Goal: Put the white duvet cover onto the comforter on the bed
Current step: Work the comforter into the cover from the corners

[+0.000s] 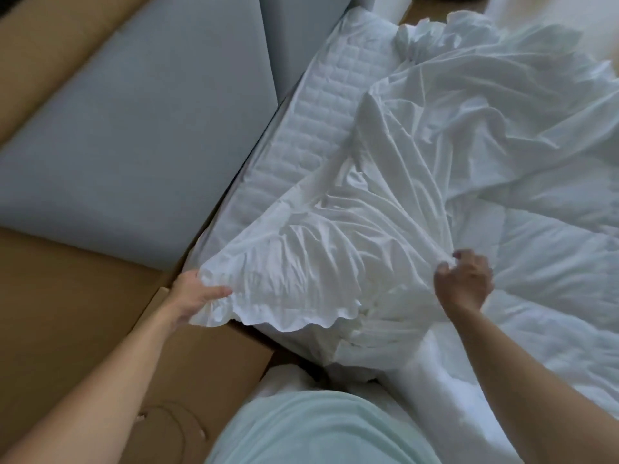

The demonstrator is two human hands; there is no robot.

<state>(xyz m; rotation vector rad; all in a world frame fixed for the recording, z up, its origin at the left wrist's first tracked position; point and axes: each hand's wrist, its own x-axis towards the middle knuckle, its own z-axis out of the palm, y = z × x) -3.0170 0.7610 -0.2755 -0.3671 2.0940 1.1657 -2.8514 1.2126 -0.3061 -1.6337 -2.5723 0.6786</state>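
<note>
On the bed (335, 105), mid-sleeving: left hand (194, 296) pinching the duvet cover (335, 249) corner, right hand (464, 283) gripping its bunched edge. Next, probably pulling it over the comforter (552, 256).

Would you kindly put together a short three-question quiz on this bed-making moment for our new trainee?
1. True or false: both the left hand and the right hand grip the white duvet cover.
2. Which hand holds the cover's wavy edge at the side of the bed? A) left hand B) right hand C) neither
3. Fill in: to the right of the right hand, the puffy ____ lies uncovered.
Key: 1 true; 2 A; 3 comforter.
</note>
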